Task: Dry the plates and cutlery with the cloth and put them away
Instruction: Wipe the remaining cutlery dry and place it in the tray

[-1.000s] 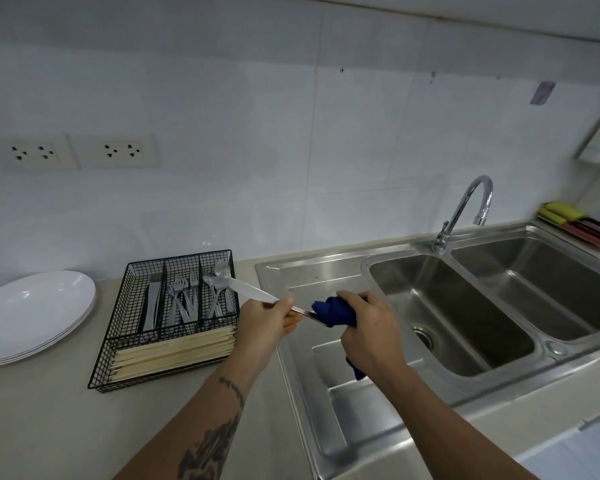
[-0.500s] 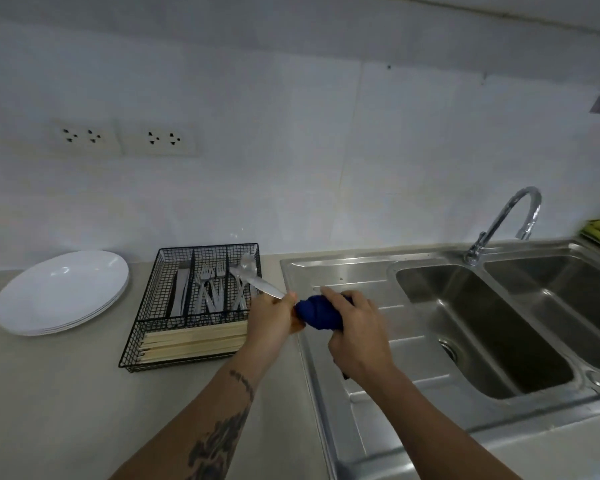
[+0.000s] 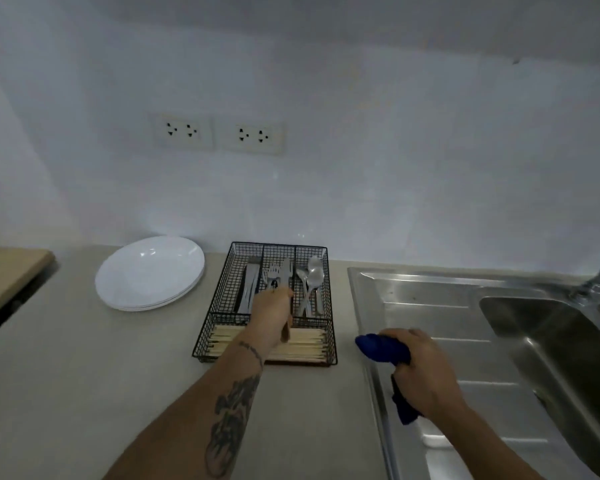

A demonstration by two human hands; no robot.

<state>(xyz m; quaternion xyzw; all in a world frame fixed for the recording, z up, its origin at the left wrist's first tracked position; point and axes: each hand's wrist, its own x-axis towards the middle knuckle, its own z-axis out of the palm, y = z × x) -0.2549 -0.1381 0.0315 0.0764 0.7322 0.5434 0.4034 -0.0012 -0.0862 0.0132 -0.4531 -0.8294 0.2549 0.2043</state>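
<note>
Fingers (image 3: 284, 295) of left hand (image 3: 272, 308) clamped round knife (image 3: 286, 277), long axis pointing away over middle compartment of wire caddy (image 3: 330, 306) directly beneath; right hand (image 3: 418, 362) gripping blue cloth (image 3: 381, 348), well apart over sink drainboard (image 3: 430, 306).

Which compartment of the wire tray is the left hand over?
The middle upright one, the forks, of the wire tray. The left hand grips a utensil there; knives lie left, spoons right.

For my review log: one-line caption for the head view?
Left hand lowers a knife into the cutlery basket; right hand grips the blue cloth.
</note>
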